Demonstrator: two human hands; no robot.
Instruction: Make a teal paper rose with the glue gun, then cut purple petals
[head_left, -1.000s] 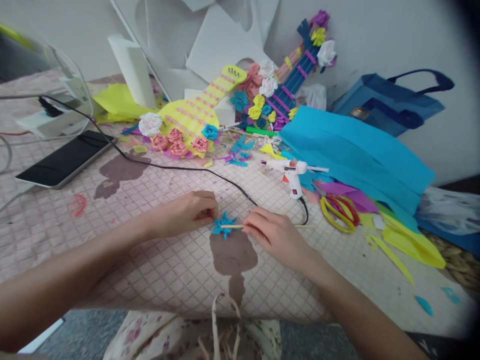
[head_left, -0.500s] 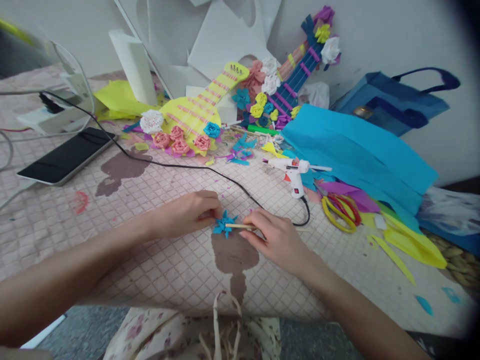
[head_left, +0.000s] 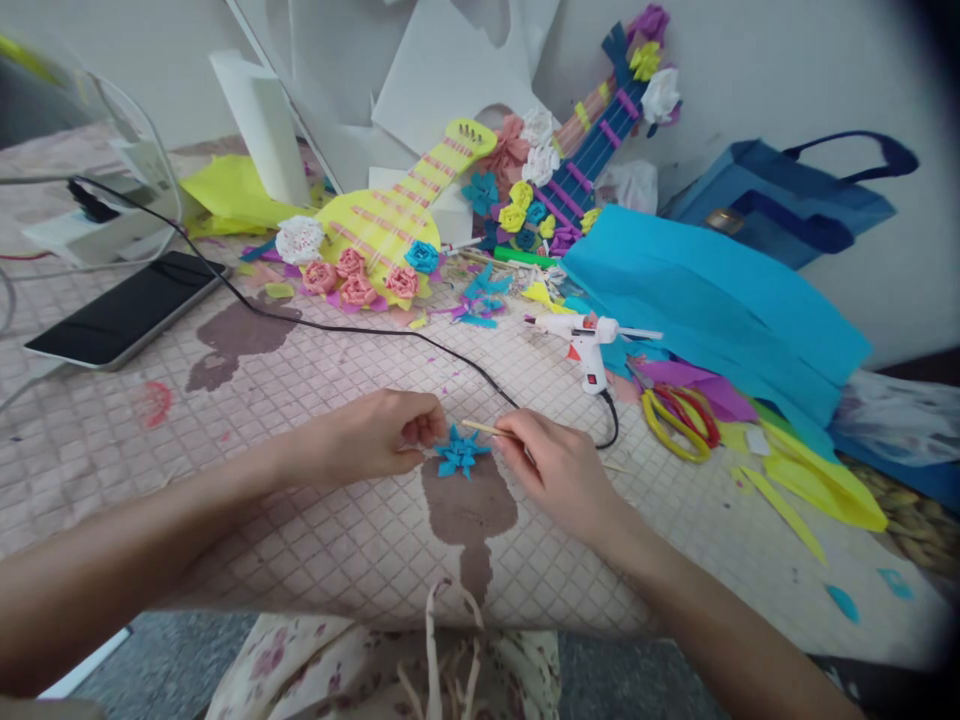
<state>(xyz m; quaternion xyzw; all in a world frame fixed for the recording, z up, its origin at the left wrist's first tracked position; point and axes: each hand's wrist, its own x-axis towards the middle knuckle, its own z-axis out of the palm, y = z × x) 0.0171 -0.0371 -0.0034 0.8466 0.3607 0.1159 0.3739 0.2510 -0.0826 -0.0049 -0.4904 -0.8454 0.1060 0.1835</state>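
A small blue paper flower [head_left: 460, 452] lies on the checked cloth between my hands. My left hand [head_left: 371, 436] is curled, its fingertips pinching the flower's left edge. My right hand [head_left: 556, 470] is closed around a thin wooden stick [head_left: 481, 428], whose tip points up-left just above the flower. A white hot glue gun [head_left: 586, 340] lies a little beyond my right hand, its black cord [head_left: 352, 329] running left across the cloth.
Yellow and red scissors [head_left: 679, 417] lie right of the glue gun, beside blue felt sheets [head_left: 712, 300] and yellow scraps. A yellow paper guitar [head_left: 390, 228] and a blue one [head_left: 592, 160] with flowers stand at the back. A phone [head_left: 124, 310] lies far left, a blue bag [head_left: 787, 205] at right.
My right hand has drawn the stick out of the flower and tilted it up; the flower now lies free of it, still pinched at its edge by my left hand.
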